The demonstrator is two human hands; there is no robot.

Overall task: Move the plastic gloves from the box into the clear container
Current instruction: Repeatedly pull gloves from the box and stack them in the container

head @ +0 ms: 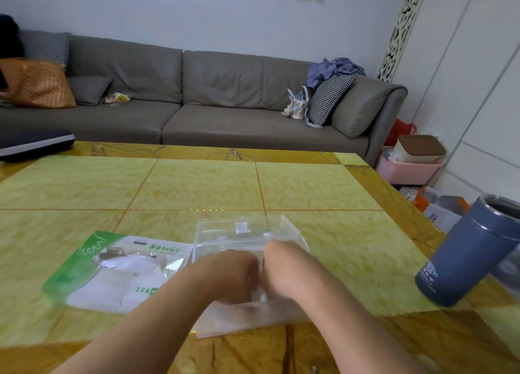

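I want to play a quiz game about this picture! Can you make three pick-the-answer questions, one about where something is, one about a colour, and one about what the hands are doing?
1. Where is the green and white glove box?
A. To the left of the clear container
B. On the sofa
C. Inside the blue cup

2. What colour is the tall cup at the right edge of the table?
A. Red
B. Blue-grey
C. Yellow

3. What are the left hand and the right hand doing?
A. Resting far apart
B. Lifting the cup
C. Holding a sheet of thin plastic gloves together near the container

Answers:
1. A, the box lies flat just left of the container.
2. B, the cup is blue-grey with a metal rim.
3. C, both hands meet over the plastic with fingers curled.
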